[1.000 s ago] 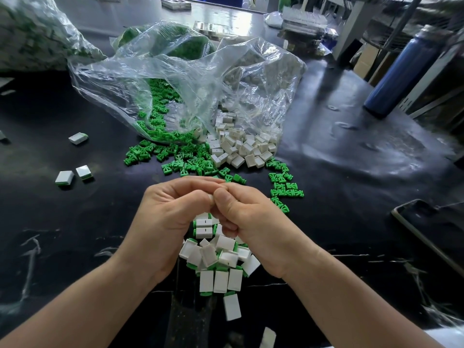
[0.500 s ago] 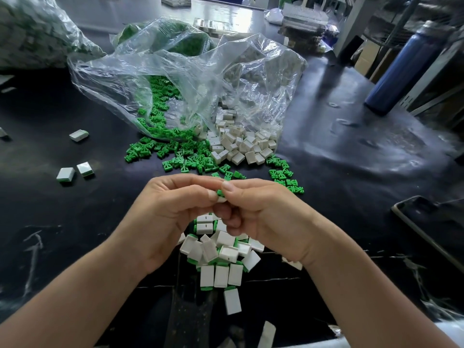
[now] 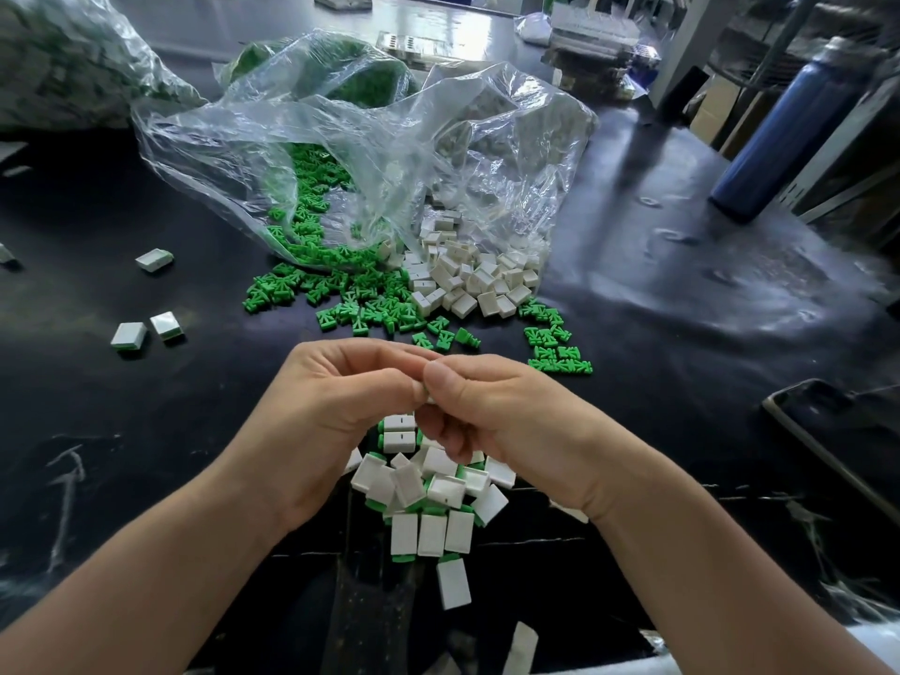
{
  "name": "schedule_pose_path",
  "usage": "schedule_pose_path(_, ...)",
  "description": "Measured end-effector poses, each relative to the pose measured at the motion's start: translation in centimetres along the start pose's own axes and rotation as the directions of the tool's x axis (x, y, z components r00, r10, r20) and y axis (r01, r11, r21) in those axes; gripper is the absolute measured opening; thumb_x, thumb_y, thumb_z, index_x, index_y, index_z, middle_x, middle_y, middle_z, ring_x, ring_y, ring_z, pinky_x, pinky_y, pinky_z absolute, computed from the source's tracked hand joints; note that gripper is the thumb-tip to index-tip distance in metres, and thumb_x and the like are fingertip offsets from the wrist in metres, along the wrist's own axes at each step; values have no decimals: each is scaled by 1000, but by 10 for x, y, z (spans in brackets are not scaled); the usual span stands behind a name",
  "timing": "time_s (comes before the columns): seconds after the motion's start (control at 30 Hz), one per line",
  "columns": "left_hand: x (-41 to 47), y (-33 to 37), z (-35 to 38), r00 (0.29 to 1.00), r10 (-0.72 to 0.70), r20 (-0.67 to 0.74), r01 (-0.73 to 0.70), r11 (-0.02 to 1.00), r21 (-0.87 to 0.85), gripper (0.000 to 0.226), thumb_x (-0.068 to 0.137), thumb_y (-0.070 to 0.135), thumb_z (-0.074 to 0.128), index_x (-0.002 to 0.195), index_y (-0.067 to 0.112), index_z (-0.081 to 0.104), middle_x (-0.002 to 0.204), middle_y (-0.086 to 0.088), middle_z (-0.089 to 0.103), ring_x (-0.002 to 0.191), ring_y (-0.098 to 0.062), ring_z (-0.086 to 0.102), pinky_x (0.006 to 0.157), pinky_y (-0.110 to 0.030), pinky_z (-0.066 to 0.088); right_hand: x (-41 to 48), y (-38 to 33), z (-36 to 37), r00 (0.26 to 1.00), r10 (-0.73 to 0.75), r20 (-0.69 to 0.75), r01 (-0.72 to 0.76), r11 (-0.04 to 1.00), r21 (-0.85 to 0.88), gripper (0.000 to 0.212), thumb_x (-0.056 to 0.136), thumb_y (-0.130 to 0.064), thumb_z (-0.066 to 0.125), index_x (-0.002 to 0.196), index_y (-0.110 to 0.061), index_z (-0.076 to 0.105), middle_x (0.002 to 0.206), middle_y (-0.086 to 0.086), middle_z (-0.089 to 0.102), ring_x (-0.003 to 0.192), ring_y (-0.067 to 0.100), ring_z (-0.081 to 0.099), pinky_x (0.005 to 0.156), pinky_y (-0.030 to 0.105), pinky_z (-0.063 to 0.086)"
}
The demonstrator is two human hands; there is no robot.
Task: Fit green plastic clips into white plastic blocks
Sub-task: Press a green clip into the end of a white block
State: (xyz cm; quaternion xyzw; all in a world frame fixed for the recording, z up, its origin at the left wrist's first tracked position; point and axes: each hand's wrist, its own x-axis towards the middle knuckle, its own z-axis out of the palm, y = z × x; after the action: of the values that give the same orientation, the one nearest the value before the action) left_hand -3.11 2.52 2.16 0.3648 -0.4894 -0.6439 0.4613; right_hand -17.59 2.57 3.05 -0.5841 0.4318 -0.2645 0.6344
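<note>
Pile (image 3: 428,499) of smooth white rectangular pieces with green ends lies nearest on glossy black worktop (image 3: 682,309). Above it, left hand (image 3: 331,416) and right hand (image 3: 501,421) together, fingertips pinching a small part (image 3: 424,396), only a white sliver visible. Beyond: loose branched green clips (image 3: 370,309) and boxy white blocks (image 3: 467,285) spilling from crinkled clear bag (image 3: 370,153).

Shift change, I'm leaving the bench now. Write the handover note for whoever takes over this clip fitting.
Left hand and right hand both pinch one small part, mostly hidden.
Loose green clips and white blocks spill from the clear bag onto the table.
Done: a pile of fitted blocks under the hands, a few more off to the left.
Left: the many loose clips and blocks.
</note>
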Motion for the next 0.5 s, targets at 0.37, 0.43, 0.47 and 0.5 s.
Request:
schedule_pose_path(0.37, 2, -4, 2, 995, 26, -98, -31, 998, -46, 20, 57, -2, 55, 58, 7, 73, 75, -10, 72, 65, -19, 67, 57, -21, 53, 6, 4, 11, 991, -65, -115, 57, 996, -73, 28, 100, -13, 33, 99, -12, 61, 51, -32, 52, 51, -9, 47, 52, 5, 32)
schedule_pose_path(0.43, 1, -4, 2, 995, 29, -99, -34, 998, -49, 20, 57, -2, 55, 59, 6, 73, 75, -10, 72, 65, -19, 66, 56, -21, 53, 5, 4, 12, 992, -71, -103, 63, 995, -79, 29, 100, -12, 32, 114, -10, 58, 52, -34, 52, 54, -16, 48, 53, 3, 33)
schedule_pose_path(0.47, 1, -4, 2, 995, 29, -99, -35, 998, -51, 20, 58, -2, 55, 59, 6, 73, 75, -11, 72, 64, -20, 66, 55, -22, 53, 5, 4, 11, 992, -76, -98, 67, 994, -90, 30, 100, -13, 32, 118, -12, 56, 51, -34, 52, 55, -18, 49, 54, 3, 33)
schedule_pose_path(0.5, 1, -4, 2, 995, 29, -97, -34, 998, -52, 20, 58, -2, 55, 59, 6, 73, 74, -11, 71, 63, -20, 66, 55, -22, 53, 5, 5, 11, 992, -83, -93, 74, 992, -102, 31, 101, -13, 31, 121, -13, 55, 51, -34, 52, 55, -18, 49, 55, 3, 33)
